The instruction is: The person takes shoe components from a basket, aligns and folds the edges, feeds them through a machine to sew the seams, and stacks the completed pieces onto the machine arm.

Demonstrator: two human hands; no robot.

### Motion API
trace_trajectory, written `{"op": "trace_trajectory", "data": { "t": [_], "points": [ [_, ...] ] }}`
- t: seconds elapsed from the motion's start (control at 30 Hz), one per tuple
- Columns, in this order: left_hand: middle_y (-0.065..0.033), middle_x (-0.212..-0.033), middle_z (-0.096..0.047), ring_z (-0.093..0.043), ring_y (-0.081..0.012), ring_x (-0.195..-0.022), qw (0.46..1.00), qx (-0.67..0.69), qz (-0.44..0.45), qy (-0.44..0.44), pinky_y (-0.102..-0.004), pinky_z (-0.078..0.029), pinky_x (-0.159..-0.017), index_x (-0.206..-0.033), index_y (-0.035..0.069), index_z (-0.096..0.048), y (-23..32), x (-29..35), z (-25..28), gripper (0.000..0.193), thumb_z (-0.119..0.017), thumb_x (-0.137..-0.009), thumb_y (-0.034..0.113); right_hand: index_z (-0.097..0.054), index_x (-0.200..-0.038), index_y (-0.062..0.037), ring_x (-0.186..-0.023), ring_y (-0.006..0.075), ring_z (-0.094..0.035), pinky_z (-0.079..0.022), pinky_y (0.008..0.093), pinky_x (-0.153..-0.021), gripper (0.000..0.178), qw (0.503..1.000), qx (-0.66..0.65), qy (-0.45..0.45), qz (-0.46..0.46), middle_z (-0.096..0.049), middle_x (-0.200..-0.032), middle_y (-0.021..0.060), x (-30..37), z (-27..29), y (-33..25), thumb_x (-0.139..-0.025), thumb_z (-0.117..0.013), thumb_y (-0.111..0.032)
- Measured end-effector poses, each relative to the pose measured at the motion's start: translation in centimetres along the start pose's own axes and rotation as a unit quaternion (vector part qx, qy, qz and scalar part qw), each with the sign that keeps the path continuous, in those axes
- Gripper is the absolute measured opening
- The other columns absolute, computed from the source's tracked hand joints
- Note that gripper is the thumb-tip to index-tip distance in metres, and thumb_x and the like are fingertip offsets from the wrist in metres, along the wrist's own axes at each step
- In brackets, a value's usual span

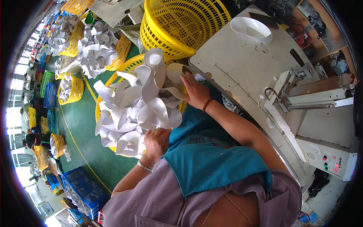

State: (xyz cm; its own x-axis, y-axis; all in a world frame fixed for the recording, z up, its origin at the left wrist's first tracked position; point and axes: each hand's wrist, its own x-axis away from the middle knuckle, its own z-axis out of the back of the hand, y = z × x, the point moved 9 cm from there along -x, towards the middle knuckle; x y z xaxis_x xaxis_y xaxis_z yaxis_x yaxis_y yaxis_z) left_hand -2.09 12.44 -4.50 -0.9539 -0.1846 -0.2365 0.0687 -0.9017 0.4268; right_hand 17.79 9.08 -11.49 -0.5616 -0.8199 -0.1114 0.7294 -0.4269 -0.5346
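A heap of white curved bands [145, 94], twisted and looped, fills the yellow basket [140, 60] in front of me. My left hand [157, 143] is closed at the near edge of the heap, its fingers curled on a white band. Farther right, my right hand [197, 92] is at the heap's right side beside the worktable. Its fingers lie over the edge of another white band [174, 72]; the thumb is hidden. On the worktable [236, 62] rests a single white oval loop [251, 30].
A machine [298, 92] with a metal arm and button panel [332, 162] stands on the worktable's right. Behind the heap is a large yellow basket [181, 28]. More filled yellow baskets [72, 89] and blue crates [85, 189] line the green floor [77, 128] at left.
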Motion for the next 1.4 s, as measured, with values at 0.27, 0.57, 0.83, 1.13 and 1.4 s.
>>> {"op": "trace_trajectory", "data": {
  "t": [0.27, 0.57, 0.83, 1.13, 1.4],
  "points": [
    [-0.0022, -0.082, -0.064, -0.060, -0.0206, -0.069, 0.998, -0.009, 0.058, 0.001, -0.0336, -0.041, -0.060, -0.086, 0.011, -0.065, -4.2, 1.3, -1.3, 0.016, -0.062, -0.072, 0.003, -0.041, -0.123, -0.0057, -0.085, 0.0291, -0.059, -0.048, 0.0433, -0.071, 0.055, 0.997, 0.043, -0.051, 0.035, -0.056, -0.100, 0.0128, 1.8, -6.1, 3.6, -0.074, -0.062, -0.017],
    [-0.0014, -0.085, -0.065, -0.061, -0.0209, -0.069, 0.993, 0.017, 0.101, 0.051, -0.0305, -0.043, -0.059, -0.085, 0.011, -0.067, -6.5, -2.1, -2.6, 0.015, -0.061, -0.075, 0.002, -0.058, -0.099, -0.0089, -0.097, 0.0242, -0.054, -0.039, 0.0402, -0.083, 0.022, 0.992, -0.006, 0.056, 0.113, -0.054, -0.110, 0.0072, 6.6, -3.5, 4.1, -0.077, -0.060, -0.013],
    [-0.0033, -0.088, -0.061, -0.060, -0.0234, -0.063, 0.990, 0.031, 0.119, 0.066, -0.0333, -0.046, -0.056, -0.088, 0.012, -0.064, -8.8, -3.3, -2.9, 0.016, -0.067, -0.073, 0.008, -0.057, -0.106, -0.0084, -0.110, 0.0248, -0.049, -0.037, 0.0401, -0.087, 0.029, 0.993, 0.004, 0.071, 0.099, -0.053, -0.114, 0.0073, 9.0, -2.7, 3.3, -0.077, -0.059, -0.010],
    [-0.0074, -0.096, -0.060, -0.055, -0.0219, -0.057, 0.977, 0.080, 0.192, 0.052, -0.0305, -0.046, -0.055, -0.096, 0.009, -0.062, -8.8, -4.4, -1.7, 0.025, -0.067, -0.071, 0.010, -0.056, -0.108, -0.0073, -0.111, 0.0246, -0.048, -0.038, 0.0396, -0.089, 0.032, 0.996, 0.010, 0.053, 0.068, -0.052, -0.116, 0.0076, 10.5, -1.5, 4.0, -0.077, -0.060, -0.009],
    [-0.0109, -0.101, -0.058, -0.055, -0.0313, -0.090, 0.982, -0.068, 0.081, 0.156, -0.0392, -0.045, -0.079, -0.104, 0.006, -0.059, -6.7, -6.8, 4.4, 0.033, -0.063, -0.071, 0.010, -0.055, -0.110, -0.0055, -0.111, 0.0282, -0.048, -0.039, 0.0398, -0.092, 0.032, 0.997, -0.023, 0.043, 0.055, -0.051, -0.119, 0.0104, 11.6, -0.8, 3.9, -0.079, -0.056, -0.008]
  ]
}}
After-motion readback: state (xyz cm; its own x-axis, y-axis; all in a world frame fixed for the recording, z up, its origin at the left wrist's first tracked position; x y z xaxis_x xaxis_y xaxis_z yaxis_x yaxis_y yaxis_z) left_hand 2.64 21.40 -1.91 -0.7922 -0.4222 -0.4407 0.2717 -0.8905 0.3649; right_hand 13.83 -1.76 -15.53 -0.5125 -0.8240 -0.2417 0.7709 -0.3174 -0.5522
